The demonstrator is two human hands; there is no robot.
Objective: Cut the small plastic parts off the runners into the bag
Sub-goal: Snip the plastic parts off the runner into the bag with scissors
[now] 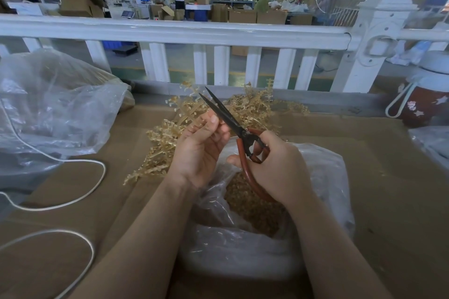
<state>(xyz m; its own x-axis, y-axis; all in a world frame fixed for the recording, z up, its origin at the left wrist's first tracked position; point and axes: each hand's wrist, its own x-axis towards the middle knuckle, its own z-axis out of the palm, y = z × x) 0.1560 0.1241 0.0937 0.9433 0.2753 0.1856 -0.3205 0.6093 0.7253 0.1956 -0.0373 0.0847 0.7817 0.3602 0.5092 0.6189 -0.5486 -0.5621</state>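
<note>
Right hand grips the red-handled scissors, blades slightly parted and pointing up-left. Left hand pinches a tan runner beside the blades. Both are above the open bag of cut parts. More runners lie piled behind.

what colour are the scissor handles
Reddish-brown handles with black blades, gripped by the right hand; the head view shows them.

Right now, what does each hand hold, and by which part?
The right hand grips the scissors by their red handles. The left hand pinches a runner near its lower end.
</note>
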